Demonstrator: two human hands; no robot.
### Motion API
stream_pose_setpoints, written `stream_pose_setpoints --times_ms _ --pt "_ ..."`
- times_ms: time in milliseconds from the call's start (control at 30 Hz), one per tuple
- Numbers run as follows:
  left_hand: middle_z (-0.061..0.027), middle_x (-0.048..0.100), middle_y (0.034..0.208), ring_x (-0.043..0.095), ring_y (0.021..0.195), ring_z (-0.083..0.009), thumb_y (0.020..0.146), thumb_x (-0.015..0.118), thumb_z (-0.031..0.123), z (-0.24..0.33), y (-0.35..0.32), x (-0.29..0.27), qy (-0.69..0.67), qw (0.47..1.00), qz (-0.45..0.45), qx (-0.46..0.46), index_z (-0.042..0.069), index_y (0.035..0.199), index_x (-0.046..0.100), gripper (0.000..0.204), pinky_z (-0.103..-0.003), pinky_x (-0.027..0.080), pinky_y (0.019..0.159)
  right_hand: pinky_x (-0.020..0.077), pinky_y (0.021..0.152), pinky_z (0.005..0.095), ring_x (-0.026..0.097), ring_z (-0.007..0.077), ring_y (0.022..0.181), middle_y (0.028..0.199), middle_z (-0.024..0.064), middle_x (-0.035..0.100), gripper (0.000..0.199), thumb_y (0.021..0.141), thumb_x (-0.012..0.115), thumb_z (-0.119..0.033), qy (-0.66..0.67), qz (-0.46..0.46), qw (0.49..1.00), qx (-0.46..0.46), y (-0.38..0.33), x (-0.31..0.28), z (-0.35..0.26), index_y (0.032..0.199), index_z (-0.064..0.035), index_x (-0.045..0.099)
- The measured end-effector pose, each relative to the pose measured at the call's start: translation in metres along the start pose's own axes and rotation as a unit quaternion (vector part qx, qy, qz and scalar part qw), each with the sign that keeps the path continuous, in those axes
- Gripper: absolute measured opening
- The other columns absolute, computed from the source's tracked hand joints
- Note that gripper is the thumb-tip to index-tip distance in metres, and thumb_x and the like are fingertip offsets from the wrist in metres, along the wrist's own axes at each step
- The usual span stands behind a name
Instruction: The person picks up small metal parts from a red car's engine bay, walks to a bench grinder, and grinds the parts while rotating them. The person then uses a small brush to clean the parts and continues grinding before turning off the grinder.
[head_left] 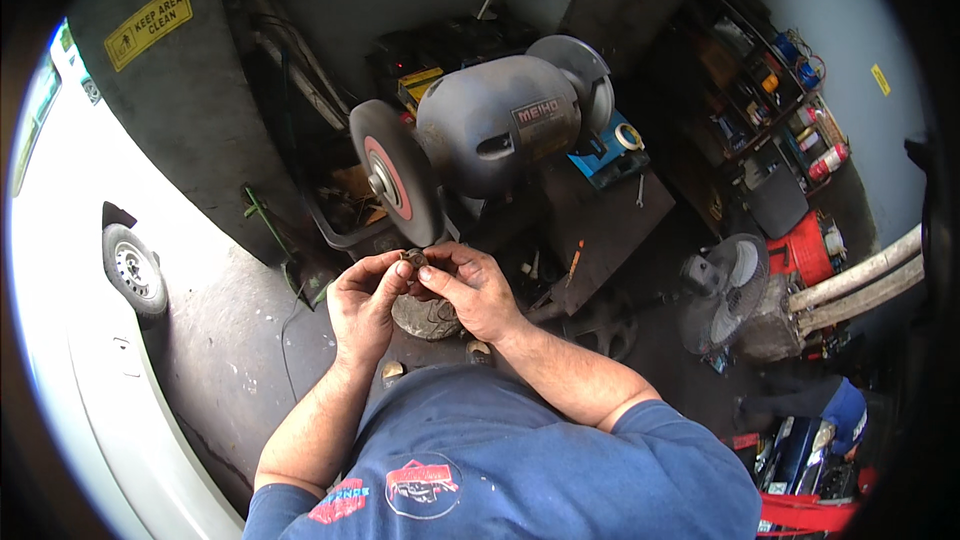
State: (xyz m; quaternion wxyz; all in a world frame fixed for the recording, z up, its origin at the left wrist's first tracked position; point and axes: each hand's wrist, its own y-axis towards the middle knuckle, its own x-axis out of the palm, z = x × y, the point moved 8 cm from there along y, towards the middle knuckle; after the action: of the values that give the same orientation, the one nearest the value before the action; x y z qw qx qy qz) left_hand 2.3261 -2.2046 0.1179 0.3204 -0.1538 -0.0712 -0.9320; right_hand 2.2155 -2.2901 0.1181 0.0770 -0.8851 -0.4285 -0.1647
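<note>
Forward path blocked by the grinding wheel (400,210); passage left open to the left.
Straight ahead, the left hand (365,295) and right hand (465,285) are closely faced by the wheel's rim, and the way beyond is barred by the grey motor housing (490,120). Over the bare floor (240,340), a wide gap is left towards the white car (110,380). To the right, low reach over the dark worktop (640,225) is hindered by an orange stick (575,262); farther right, passage is obstructed by a fan (730,290).
</note>
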Motion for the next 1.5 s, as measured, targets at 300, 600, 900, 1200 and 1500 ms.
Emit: stream_pose_setpoints --times_ms 300,600,900,1200,1500 --pt "-0.0064 0.069 0.084 0.061 0.072 -0.0088 0.086 0.075 0.014 -0.004 0.006 0.007 0.029 0.999 0.04 -0.015 -0.005 0.1 0.068 0.025 -0.022 0.05 0.068 0.0555 0.074 0.0263 0.066 0.0131 0.088 0.097 0.0066 0.065 0.02 0.095 0.06 -0.011 0.055 -0.063 0.994 0.072 0.012 -0.003 0.005 0.113 -0.002 0.06" --pt "-0.0043 0.067 0.086 0.058 0.069 -0.0077 0.088 0.073 0.013 -0.002 0.004 0.0 0.004 0.997 0.082 0.005 -0.004 0.099 0.067 0.021 -0.021 0.048 0.066 0.0494 0.062 0.023 0.06 0.0079 0.076 0.092 0.0037 0.065 0.02 0.094 0.062 -0.015 0.089 -0.078 0.984 0.135 0.018 0.005 0.014 0.111 -0.0051 0.061" --pt "-0.0026 0.066 0.081 0.057 0.067 -0.0063 0.088 0.072 0.011 -0.003 0.013 -0.001 0.025 0.996 0.079 0.013 -0.004 0.097 0.067 0.019 -0.02 0.048 0.062 0.0452 0.063 0.0222 0.055 0.007 0.069 0.082 0.0007 0.064 0.015 0.092 0.064 -0.016 0.197 -0.046 0.955 0.219 0.018 0.004 0.03 0.104 -0.0068 0.067" --pt "-0.0049 0.067 0.086 0.061 0.073 -0.0086 0.088 0.072 0.01 -0.008 0.005 0.003 0.024 0.998 0.06 0.003 -0.005 0.099 0.066 0.02 -0.022 0.052 0.068 0.048 0.062 0.0227 0.055 0.0078 0.068 0.084 0.002 0.064 0.015 0.091 0.066 -0.01 0.111 -0.048 0.98 0.157 0.013 -0.004 0.011 0.104 -0.0048 0.062" --pt "-0.0028 0.067 0.089 0.062 0.081 -0.0082 0.087 0.071 0.008 0.005 0.0 0.007 0.071 0.994 0.001 0.087 -0.001 0.1 0.063 0.018 -0.024 0.051 0.077 0.0497 0.066 0.022 0.061 0.0084 0.079 0.096 0.0032 0.066 0.02 0.09 0.068 -0.012 0.138 -0.027 0.975 0.17 0.01 -0.008 0.01 0.107 -0.0058 0.062"
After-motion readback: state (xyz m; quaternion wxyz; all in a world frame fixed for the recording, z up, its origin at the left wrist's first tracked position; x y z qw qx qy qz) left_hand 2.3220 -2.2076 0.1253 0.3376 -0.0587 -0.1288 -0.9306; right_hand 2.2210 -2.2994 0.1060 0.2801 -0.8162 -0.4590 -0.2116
